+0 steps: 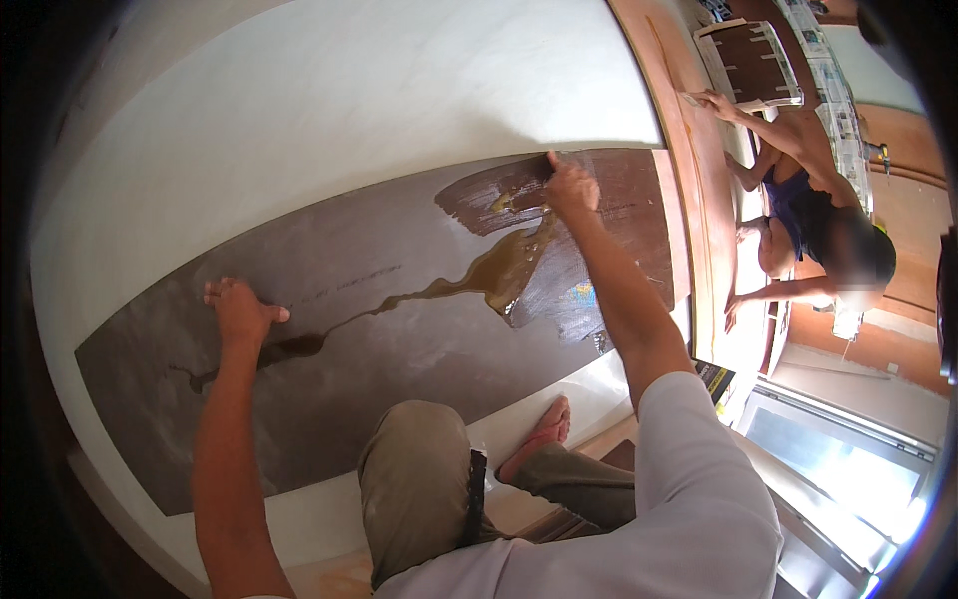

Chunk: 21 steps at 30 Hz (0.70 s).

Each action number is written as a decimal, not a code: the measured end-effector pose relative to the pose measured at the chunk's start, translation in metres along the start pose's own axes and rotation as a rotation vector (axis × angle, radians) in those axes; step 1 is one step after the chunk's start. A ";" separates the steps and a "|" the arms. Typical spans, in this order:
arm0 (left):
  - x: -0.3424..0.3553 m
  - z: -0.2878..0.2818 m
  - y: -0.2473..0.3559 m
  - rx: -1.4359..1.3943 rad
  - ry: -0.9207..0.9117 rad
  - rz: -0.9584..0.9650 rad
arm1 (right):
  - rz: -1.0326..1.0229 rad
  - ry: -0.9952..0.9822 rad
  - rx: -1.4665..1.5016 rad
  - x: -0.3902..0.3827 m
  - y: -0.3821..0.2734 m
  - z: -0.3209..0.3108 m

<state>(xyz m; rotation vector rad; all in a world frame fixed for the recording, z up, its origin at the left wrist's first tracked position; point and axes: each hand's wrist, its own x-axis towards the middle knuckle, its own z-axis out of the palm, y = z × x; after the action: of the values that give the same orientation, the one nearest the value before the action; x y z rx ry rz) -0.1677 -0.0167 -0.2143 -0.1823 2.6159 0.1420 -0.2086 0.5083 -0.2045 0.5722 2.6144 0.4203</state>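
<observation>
A long brown sheet (349, 250) lies before me, with a trail of thick amber liquid, glue by its look (509, 265), running along it. The liquid is smeared in broad streaks over the sheet's right part. My left hand (242, 307) rests on the left part of the sheet, fingers apart, holding nothing. At the far edge, over the wet smeared area, my right hand (575, 190) is closed, with one digit pointing out along the edge. Whatever it grips, if anything, is hidden beneath it.
A pale surface (399, 90) borders the sheet. My sandalled foot (544, 434) is close to its near edge. To the right, a co-worker (798, 200) crouches over a long reddish-brown board (689, 130), one hand holding a small flat piece. A dark-and-yellow container (713, 379) stands near my right arm.
</observation>
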 end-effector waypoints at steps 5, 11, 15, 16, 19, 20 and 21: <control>-0.003 0.009 -0.011 0.032 0.053 -0.003 | -0.309 0.145 0.287 -0.052 -0.045 0.007; -0.005 -0.005 0.001 -0.026 -0.017 0.014 | 0.123 0.135 0.286 -0.027 0.052 0.005; -0.002 0.005 0.000 0.031 0.029 -0.020 | -0.026 0.237 0.250 -0.056 0.010 0.042; -0.006 0.007 -0.008 0.058 0.037 -0.019 | -0.118 0.126 0.347 -0.078 -0.017 0.022; -0.004 0.011 -0.008 0.071 0.068 -0.013 | -0.131 0.081 0.460 -0.069 -0.017 0.013; -0.005 0.004 -0.005 0.052 0.040 -0.009 | -0.049 0.100 0.483 -0.059 -0.011 0.001; -0.006 -0.003 -0.001 0.033 0.012 -0.007 | 0.032 0.119 0.505 -0.050 -0.008 -0.009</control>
<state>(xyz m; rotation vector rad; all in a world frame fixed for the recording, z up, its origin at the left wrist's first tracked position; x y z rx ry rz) -0.1639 -0.0173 -0.2089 -0.1814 2.6276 0.0957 -0.1741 0.4765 -0.1823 0.7668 2.8351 -0.2171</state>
